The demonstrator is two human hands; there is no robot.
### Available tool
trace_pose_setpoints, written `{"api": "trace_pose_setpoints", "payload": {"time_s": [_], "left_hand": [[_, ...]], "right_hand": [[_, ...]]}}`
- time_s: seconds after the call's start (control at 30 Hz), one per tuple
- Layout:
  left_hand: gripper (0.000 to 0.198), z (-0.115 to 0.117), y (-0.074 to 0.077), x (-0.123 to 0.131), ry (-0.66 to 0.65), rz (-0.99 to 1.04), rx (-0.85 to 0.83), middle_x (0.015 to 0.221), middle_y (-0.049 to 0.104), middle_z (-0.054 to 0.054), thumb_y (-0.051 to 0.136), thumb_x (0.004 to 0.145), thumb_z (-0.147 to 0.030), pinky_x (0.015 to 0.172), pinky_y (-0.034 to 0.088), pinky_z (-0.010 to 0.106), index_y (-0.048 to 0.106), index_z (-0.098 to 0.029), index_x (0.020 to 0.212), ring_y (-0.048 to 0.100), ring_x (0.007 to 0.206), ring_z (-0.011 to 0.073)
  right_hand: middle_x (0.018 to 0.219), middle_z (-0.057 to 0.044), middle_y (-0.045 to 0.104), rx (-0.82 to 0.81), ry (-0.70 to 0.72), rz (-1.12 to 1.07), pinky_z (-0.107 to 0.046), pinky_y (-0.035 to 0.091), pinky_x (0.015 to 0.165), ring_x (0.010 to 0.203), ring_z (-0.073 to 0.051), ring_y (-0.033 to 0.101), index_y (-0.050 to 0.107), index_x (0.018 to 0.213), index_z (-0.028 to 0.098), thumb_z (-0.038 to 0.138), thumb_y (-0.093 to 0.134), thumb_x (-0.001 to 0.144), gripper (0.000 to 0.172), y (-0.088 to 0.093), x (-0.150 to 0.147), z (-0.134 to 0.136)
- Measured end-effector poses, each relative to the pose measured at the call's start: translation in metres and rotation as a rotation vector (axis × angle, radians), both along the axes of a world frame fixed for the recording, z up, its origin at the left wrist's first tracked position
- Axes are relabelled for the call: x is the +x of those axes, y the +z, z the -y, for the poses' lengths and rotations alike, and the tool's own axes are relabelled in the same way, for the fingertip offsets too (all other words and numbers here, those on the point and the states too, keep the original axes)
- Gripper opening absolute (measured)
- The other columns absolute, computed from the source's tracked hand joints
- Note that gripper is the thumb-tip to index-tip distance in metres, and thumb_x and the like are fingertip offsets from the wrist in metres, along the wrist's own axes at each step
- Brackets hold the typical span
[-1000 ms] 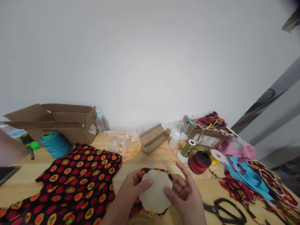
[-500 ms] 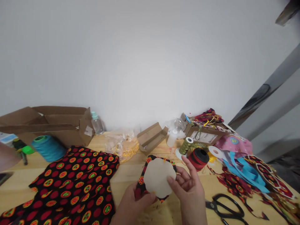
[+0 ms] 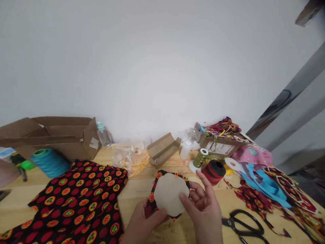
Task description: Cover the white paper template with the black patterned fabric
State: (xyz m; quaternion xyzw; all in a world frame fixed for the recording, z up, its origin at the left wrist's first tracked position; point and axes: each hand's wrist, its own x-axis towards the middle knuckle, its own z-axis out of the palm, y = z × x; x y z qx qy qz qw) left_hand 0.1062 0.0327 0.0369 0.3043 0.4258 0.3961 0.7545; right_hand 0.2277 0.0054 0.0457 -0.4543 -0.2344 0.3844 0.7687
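A pale, scallop-edged card shape [image 3: 170,193] lies against a small piece of black patterned fabric [image 3: 153,187], which shows around its rim. My left hand [image 3: 148,220] grips both at the lower left, thumb on the card's face. On the right edge, my right hand [image 3: 204,206] pinches them between thumb and curled fingers, with its index finger raised. A bit of yellow shows at the card's top edge. To the left spreads a large black cloth [image 3: 81,200] with red dots and flowers. Black-handled scissors [image 3: 245,223] rest right of my right hand.
Behind stand a long cardboard box [image 3: 61,135], a spray bottle [image 3: 103,134] and a small open carton [image 3: 164,149]. A blue thread cone [image 3: 49,163] is at left. Rightward are a green spool [image 3: 200,158], a red spool [image 3: 214,172], blue ribbon [image 3: 271,188] and fabric scraps [image 3: 250,196].
The whole view has shifted slightly. Both hands keep the same hold on the card and fabric, with hardly any movement.
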Motion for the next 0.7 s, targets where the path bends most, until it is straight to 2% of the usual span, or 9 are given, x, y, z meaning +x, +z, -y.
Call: {"api": "trace_pose_setpoints", "payload": {"time_s": [0.13,0.33,0.5,0.57,0.63,0.7], "left_hand": [[0.038,-0.002,0.003,0.0,-0.021,0.035,-0.006,0.08,0.072,0.009,0.081,0.047,-0.03,0.075,0.05,0.038,0.069,-0.014,0.079,0.064,0.082,0.0283],[0.035,-0.006,0.008,0.0,-0.008,0.07,-0.02,0.076,0.072,0.009,0.078,0.053,-0.034,0.059,0.049,0.025,0.07,-0.013,0.078,0.065,0.069,0.0211],[0.03,-0.011,0.0,0.0,-0.006,0.098,-0.059,0.071,0.071,0.006,0.08,0.052,-0.033,0.057,0.048,0.021,0.071,-0.014,0.073,0.063,0.063,0.0169],[0.034,-0.014,-0.007,-0.001,-0.012,0.055,0.032,0.081,0.071,0.007,0.078,0.053,-0.036,0.066,0.05,0.026,0.071,-0.016,0.08,0.064,0.073,0.0206],[0.04,-0.013,-0.014,-0.001,0.066,-0.103,0.203,0.097,0.068,0.007,0.075,0.056,-0.039,0.083,0.045,0.033,0.069,-0.019,0.09,0.059,0.093,0.0257],[0.042,-0.007,-0.018,0.0,0.154,-0.26,0.358,0.107,0.065,0.006,0.074,0.056,-0.042,0.096,0.035,0.037,0.068,-0.022,0.093,0.051,0.107,0.0285]], "right_hand": [[0.078,0.0,0.064,0.001,-0.011,0.003,-0.02,0.051,0.055,0.062,-0.012,0.062,0.045,0.113,0.025,0.02,0.077,0.055,0.066,0.0,0.0,0.0],[0.079,-0.002,0.066,0.007,0.049,-0.031,-0.023,0.051,0.058,0.067,-0.015,0.063,0.047,0.113,0.024,0.027,0.078,0.057,0.065,-0.005,0.006,0.0],[0.079,-0.006,0.069,0.025,0.114,-0.014,-0.025,0.051,0.056,0.068,-0.019,0.065,0.057,0.102,0.022,0.036,0.078,0.055,0.053,-0.011,0.006,0.002],[0.075,-0.004,0.07,-0.012,-0.001,0.087,-0.025,0.051,0.054,0.063,-0.018,0.064,0.062,0.091,0.023,0.03,0.077,0.056,0.039,-0.014,0.005,0.005],[0.07,-0.002,0.069,-0.002,-0.193,0.328,-0.026,0.051,0.056,0.06,-0.017,0.063,0.067,0.079,0.025,0.02,0.074,0.06,0.021,-0.017,0.004,0.011],[0.069,0.0,0.069,0.079,-0.34,0.636,-0.029,0.05,0.059,0.061,-0.018,0.062,0.07,0.076,0.031,0.01,0.069,0.062,0.025,-0.021,0.001,0.016]]}}
